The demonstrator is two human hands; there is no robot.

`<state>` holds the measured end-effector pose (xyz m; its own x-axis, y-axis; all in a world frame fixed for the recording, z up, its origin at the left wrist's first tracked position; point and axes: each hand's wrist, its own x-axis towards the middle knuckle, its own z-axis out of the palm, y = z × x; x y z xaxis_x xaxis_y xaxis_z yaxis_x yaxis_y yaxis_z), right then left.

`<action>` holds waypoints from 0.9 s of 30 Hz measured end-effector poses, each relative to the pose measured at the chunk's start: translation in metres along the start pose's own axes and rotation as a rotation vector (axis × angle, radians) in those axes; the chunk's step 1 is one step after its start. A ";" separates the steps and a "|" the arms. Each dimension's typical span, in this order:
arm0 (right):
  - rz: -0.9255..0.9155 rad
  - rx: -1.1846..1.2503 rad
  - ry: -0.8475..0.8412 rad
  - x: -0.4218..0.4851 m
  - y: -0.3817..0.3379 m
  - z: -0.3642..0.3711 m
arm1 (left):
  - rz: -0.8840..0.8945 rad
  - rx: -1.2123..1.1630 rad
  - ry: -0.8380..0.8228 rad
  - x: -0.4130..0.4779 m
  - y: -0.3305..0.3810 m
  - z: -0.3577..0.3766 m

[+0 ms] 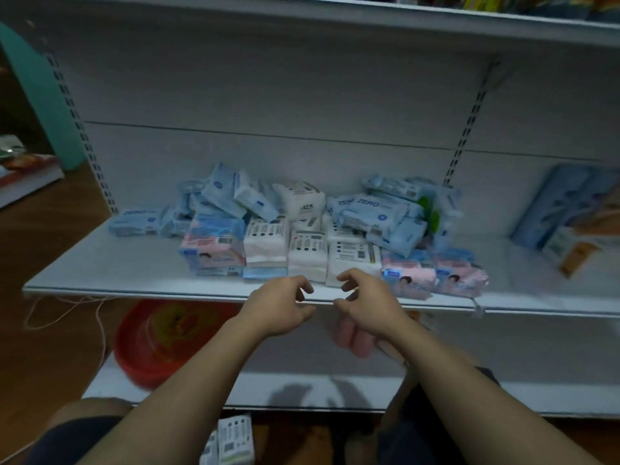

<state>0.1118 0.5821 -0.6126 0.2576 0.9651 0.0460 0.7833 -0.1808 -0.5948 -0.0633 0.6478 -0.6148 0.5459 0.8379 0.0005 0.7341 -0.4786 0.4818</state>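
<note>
Both left hand (278, 305) and right hand (367, 303) hover loosely curled before packs (307, 258).

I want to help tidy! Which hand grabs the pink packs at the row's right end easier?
Probably right: the right hand hovers beside the nearest pink pack, empty; the left hand sits farther off.

"ZERO" reads on a blue pack (372, 209); likewise the leftmost pack (136, 221).

Shelf: white metal shelf (100, 260), loaded at its centre.
Front row: white tissue packs (307, 256) side by side, pink packs (407, 273) just right of them.
Behind: blue packs (375, 209), heaped loosely.
Left end: lone ZERO pack (136, 221), flat.
Right end: blue boxes (563, 203).
</note>
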 end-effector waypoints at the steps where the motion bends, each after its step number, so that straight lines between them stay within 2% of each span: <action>1: 0.015 0.008 0.020 -0.003 0.005 -0.001 | 0.011 0.012 0.013 0.002 0.002 -0.001; 7: 0.058 0.023 0.110 -0.012 0.023 0.002 | -0.008 0.080 0.198 0.007 -0.009 -0.023; 15: 0.042 -0.154 0.307 0.000 0.023 -0.011 | -0.087 0.229 0.514 0.015 -0.056 -0.054; 19: 0.165 -0.400 0.358 0.011 0.038 -0.035 | -0.177 0.381 0.443 0.022 -0.079 -0.064; 23: 0.317 -0.537 0.240 0.018 0.049 -0.046 | -0.230 0.443 0.302 0.033 -0.103 -0.065; 27: 0.319 -0.593 0.167 0.026 0.058 -0.043 | -0.232 0.535 0.249 0.046 -0.112 -0.074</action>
<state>0.1883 0.5890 -0.6116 0.5727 0.8145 0.0930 0.8198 -0.5693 -0.0624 -0.1505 0.7595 -0.6039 0.2856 0.9405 0.1840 0.9574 -0.2886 -0.0108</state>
